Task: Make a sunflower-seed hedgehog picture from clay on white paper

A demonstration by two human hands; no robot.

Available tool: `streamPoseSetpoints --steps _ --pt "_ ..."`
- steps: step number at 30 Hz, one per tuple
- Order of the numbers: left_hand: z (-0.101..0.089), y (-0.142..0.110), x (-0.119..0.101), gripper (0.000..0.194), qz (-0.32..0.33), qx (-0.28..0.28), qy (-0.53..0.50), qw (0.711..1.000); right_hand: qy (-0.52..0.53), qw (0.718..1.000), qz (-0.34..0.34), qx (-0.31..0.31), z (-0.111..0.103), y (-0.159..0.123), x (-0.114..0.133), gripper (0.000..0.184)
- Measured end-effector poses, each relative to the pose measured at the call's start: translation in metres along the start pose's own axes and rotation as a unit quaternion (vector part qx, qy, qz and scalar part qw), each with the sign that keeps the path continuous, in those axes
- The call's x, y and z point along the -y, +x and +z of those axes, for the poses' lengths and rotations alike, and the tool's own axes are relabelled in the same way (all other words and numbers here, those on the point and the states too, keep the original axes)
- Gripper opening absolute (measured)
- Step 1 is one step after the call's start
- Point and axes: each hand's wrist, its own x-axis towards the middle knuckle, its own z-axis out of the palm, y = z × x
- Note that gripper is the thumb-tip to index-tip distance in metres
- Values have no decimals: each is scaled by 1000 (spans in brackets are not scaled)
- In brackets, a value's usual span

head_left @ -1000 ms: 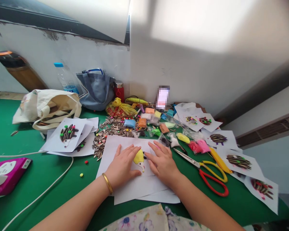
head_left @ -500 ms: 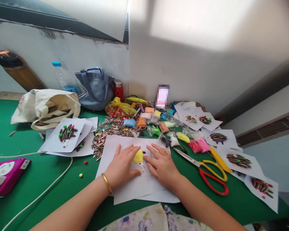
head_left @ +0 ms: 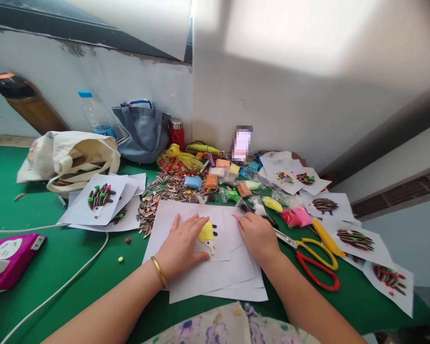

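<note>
Hands (head_left: 182, 246): left outspread on paper (head_left: 197, 282)

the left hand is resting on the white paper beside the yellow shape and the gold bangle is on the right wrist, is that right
One thing is off: the head view shows the gold bangle on the wrist of the left hand. That hand does rest on the white paper beside the yellow shape.

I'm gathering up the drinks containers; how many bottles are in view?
3: a brown one at far left, a clear one left of the blue bag, a red one right of it. Others may be hidden.
</note>
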Motion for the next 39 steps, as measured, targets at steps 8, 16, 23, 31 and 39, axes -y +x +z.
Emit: streamPoseSetpoints --steps 8,16,23,31,39 --pt "-1 0 0 86 -3 7 -11 1000 -69 998 9 7 -4 10 1 12" --pt "-2 -1 -1 89 -8 13 -6 1000 75 996 -51 -7 -19 11 13 17" --pt "-3 -1 -2 89 -7 17 -8 1000 121 990 -70 -26 -18 12 26 21" --pt "-2 2 -1 89 -6 18 2 1000 129 986 -60 -82 -8 6 28 14" --pt "-1 1 0 90 -1 17 12 1000 121 987 -72 -80 1 10 32 10"
